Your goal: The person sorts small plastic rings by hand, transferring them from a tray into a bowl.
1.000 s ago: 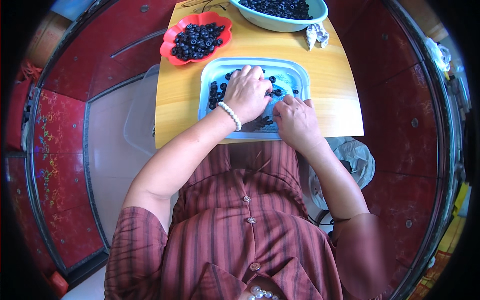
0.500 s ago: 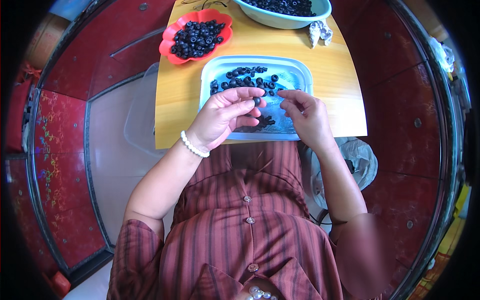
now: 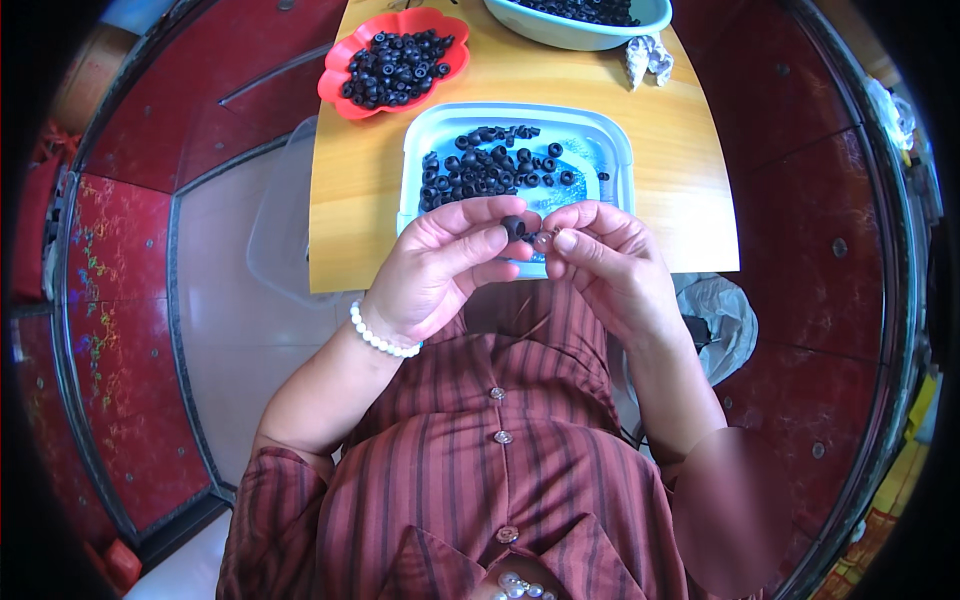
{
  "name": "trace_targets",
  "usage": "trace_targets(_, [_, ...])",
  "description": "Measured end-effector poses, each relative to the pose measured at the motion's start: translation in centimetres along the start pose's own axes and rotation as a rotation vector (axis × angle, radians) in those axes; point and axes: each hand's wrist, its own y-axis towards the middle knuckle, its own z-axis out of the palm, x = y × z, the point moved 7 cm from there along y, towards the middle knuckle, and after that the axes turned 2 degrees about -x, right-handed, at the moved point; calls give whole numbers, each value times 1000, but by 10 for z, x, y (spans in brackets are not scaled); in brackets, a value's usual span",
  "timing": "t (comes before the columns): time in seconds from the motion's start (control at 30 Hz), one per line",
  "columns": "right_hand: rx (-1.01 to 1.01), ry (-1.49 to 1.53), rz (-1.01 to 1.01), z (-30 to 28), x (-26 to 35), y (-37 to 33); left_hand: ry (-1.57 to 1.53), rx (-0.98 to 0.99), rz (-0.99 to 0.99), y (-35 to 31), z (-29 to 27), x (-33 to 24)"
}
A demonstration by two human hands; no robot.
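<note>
My left hand (image 3: 428, 265) pinches a small round black part (image 3: 514, 228) with a hollow end between thumb and fingers. Just beside it, the thumb and index finger of my right hand (image 3: 618, 262) are pressed together at the black part's right side. A tiny, partly see-through ring-like piece (image 3: 545, 241) shows at those right fingertips; its kind is too small to tell. Both hands are over the near edge of a pale blue tray (image 3: 621, 140). Several loose black parts (image 3: 485, 172) lie in that tray, mostly at its left and middle; my hands hide its near part.
A red flower-shaped dish (image 3: 335, 68) full of black parts stands at the table's far left. At the far right is a light green basin (image 3: 600, 38) with more, and crumpled white paper (image 3: 648, 62) beside it. A white plastic bag (image 3: 722, 325) hangs right of the wooden table (image 3: 680, 200).
Both hands have drawn back toward me, and my right hand has come in against the black part in my left. More of the black parts in the tray are uncovered.
</note>
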Motion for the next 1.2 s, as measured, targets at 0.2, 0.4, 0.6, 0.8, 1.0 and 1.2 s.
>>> trace_targets(0.2, [-101,-272,-116,9,7,-11,125,-38,62,-12,5,-3])
trace_targets(0.4, [-76,-313,-204,21,9,-18,153,-122,114,-20,5,-3])
trace_targets(0.6, [-67,-540,-344,18,2,-18,151,-170,79,-28,1,5])
trace_targets(0.8, [41,91,330,16,-43,-22,227,-73,-82,-49,-9,27])
trace_targets(1.0, [156,-207,207,20,-45,-15,-202,-47,-200,-54,-29,40])
trace_targets(1.2, [-107,-1225,-315,-4,1,41,-442,-21,-101,-49,-46,25])
